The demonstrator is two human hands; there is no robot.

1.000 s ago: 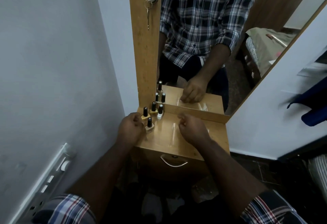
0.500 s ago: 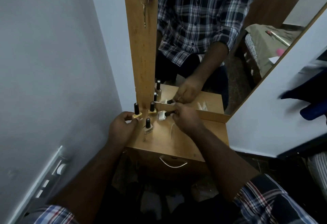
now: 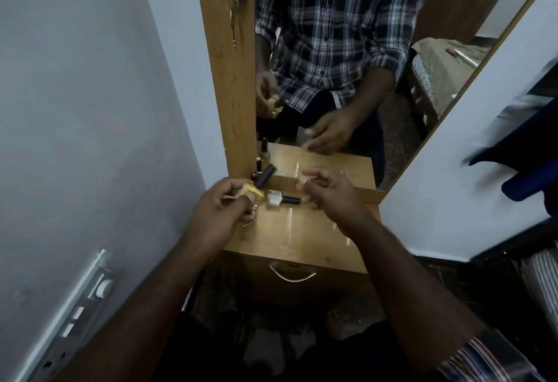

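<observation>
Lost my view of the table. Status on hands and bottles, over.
Left hand grips yellow bottle above table, tilted. Right hand loose, holds nothing, at cap of clear bottle lying sideways. Nothing in between.

**Checked shirt, rolled sleeves, dark trousers**

The person wears a checked cotton shirt [image 3: 332, 34] in dark blue, black and white, buttoned down the front with small dark buttons, seen reflected at the far side. Its sleeves are rolled up above the forearms. The rolled right sleeve [image 3: 483, 360] at the near right edge shows thin red lines in its check. The left hand [image 3: 217, 209] and right hand [image 3: 329, 197] are bare. Dark trousers [image 3: 314, 113] cover the legs.
</observation>
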